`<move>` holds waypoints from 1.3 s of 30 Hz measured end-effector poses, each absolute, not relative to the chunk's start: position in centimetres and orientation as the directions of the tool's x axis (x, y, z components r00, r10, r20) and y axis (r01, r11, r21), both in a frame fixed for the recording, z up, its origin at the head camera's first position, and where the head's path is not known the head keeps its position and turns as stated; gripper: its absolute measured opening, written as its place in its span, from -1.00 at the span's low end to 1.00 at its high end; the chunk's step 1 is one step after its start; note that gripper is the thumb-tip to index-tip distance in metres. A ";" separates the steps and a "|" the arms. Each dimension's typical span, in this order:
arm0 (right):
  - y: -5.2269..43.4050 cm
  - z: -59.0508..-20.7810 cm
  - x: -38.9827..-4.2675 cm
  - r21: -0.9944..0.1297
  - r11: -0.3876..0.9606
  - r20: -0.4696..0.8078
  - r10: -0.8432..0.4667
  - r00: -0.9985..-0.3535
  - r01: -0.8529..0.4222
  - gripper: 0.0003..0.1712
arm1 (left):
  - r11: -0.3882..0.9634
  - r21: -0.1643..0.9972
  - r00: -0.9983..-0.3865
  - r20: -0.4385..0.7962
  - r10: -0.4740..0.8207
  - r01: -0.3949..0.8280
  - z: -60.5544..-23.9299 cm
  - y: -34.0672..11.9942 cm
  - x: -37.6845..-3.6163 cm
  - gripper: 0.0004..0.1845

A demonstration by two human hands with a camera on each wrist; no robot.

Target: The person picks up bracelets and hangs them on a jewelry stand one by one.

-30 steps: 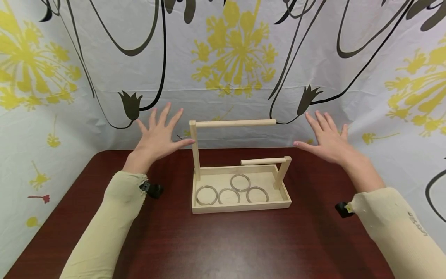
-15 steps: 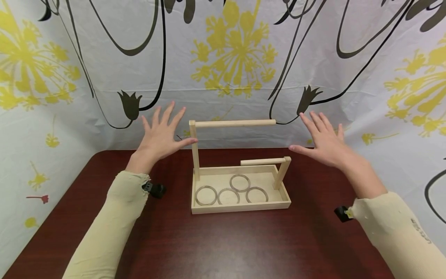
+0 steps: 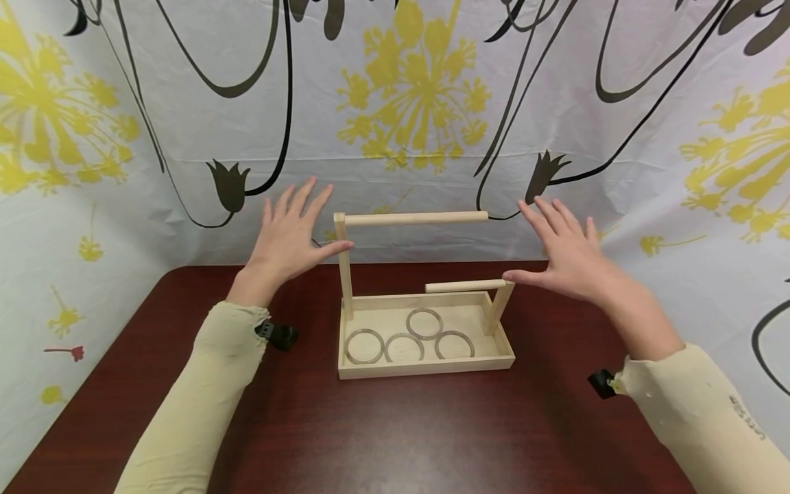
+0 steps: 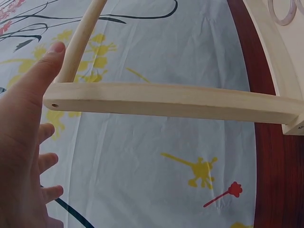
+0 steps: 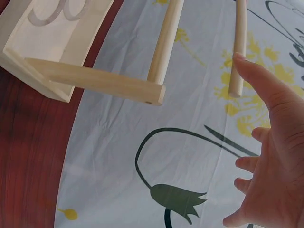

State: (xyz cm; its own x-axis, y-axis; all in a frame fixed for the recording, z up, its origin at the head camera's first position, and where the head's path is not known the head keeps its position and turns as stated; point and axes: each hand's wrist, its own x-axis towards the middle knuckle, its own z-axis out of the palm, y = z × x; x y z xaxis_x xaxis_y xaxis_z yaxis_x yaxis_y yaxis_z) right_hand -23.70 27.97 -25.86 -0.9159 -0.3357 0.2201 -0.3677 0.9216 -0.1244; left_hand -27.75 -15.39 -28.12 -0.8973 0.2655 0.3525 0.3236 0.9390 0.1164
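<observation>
A shallow wooden tray (image 3: 426,370) stands on the table with several clear rings (image 3: 365,346) lying in it. From its left end rises a tall post (image 3: 345,274) bearing a long dowel (image 3: 416,219) that points right. A shorter post (image 3: 501,307) at the right end carries a lower dowel (image 3: 465,286) pointing left. My left hand (image 3: 284,240), fingers spread, is beside the tall post, its thumb overlapping that post in the head view. On the other side, my right hand (image 3: 570,257) is spread too, thumb near the short post's top. Both hands hold nothing.
The dark red-brown table (image 3: 395,432) reaches back to a white curtain (image 3: 395,137) printed with yellow and dark flowers, which also hangs at both sides. Small black cameras (image 3: 280,336) sit on the wrists, over cream sleeves (image 3: 179,418).
Both hands have moved inward toward the tray, the right one further, its thumb now overlapping the short post's top. The tray and rings stay where they were.
</observation>
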 end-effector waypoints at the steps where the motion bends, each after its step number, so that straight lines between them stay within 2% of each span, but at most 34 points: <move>1: 27.9 -25.8 -23.6 -0.122 0.920 0.221 -0.340 -0.914 -0.372 0.35 | 0.937 0.121 -0.895 0.355 0.268 0.328 -28.1 -15.3 -27.8 0.11; 14: 26.7 -25.6 -23.0 -0.112 0.907 0.219 -0.376 -0.900 -0.406 0.32 | 0.904 0.138 -0.859 0.397 0.325 0.406 -28.2 -14.9 -27.8 0.05; 24: 26.1 -25.8 -22.4 -0.104 0.884 0.244 -0.422 -0.873 -0.456 0.26 | 0.890 0.192 -0.866 0.384 0.319 0.413 -28.3 -14.5 -27.5 0.01; 31: 25.8 -26.2 -22.1 -0.076 0.856 0.295 -0.471 -0.831 -0.511 0.15 | 0.867 0.271 -0.870 0.392 0.298 0.419 -28.4 -14.3 -27.4 -0.06; 39: 25.3 -26.2 -21.6 -0.089 0.849 0.262 -0.485 -0.834 -0.521 0.07 | 0.812 0.367 -0.849 0.454 0.269 0.453 -28.7 -14.0 -27.5 -0.14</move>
State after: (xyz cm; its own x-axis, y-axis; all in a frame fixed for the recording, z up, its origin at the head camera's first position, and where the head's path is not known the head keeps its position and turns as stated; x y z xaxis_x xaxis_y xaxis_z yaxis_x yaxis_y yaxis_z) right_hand -21.57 25.30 -26.16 -0.8344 -0.4850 0.2618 -0.5212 0.8488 -0.0887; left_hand -27.47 -14.02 -28.67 -0.8494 0.2686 0.4544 0.4533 0.8122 0.3673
